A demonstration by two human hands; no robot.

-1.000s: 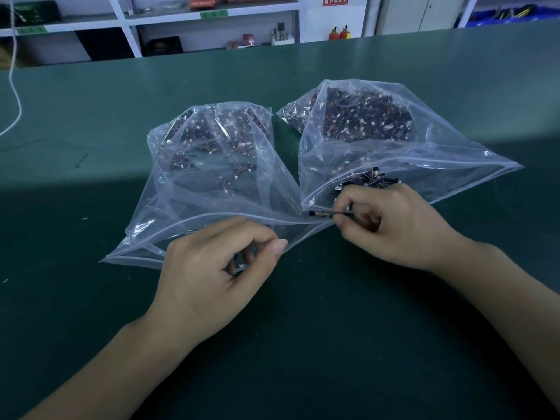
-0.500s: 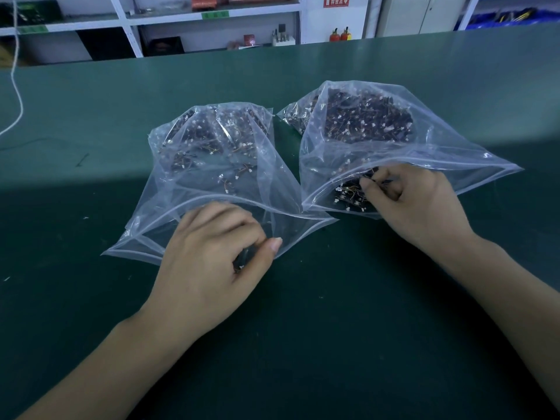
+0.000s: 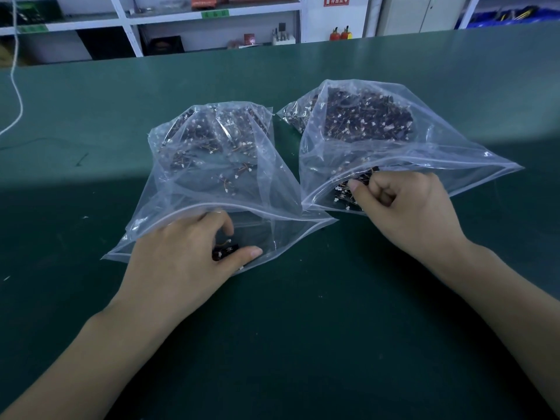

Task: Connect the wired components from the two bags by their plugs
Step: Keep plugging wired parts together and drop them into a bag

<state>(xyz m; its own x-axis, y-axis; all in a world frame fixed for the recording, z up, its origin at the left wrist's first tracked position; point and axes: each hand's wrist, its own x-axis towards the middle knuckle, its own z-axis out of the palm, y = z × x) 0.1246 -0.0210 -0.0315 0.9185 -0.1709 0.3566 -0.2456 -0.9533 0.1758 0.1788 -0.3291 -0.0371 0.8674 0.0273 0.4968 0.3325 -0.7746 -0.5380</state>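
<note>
Wired components fill two clear plastic bags lying side by side on the green counter (image 3: 303,344), mouths toward the person. The left hand (image 3: 181,259) reaches into the left bag (image 3: 212,165), thumb and fingers pinching a small dark component (image 3: 225,251). The right hand (image 3: 403,207), fingers curled, is at the mouth of the right bag (image 3: 394,140), gripping a cluster of dark parts (image 3: 348,192).

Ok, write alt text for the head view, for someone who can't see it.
A person's hands reach into the mouths of two clear plastic bags of small dark wired components on a green table. The left hand holds a dark component at the left bag; the right hand has its fingers curled among parts in the right bag.
</note>
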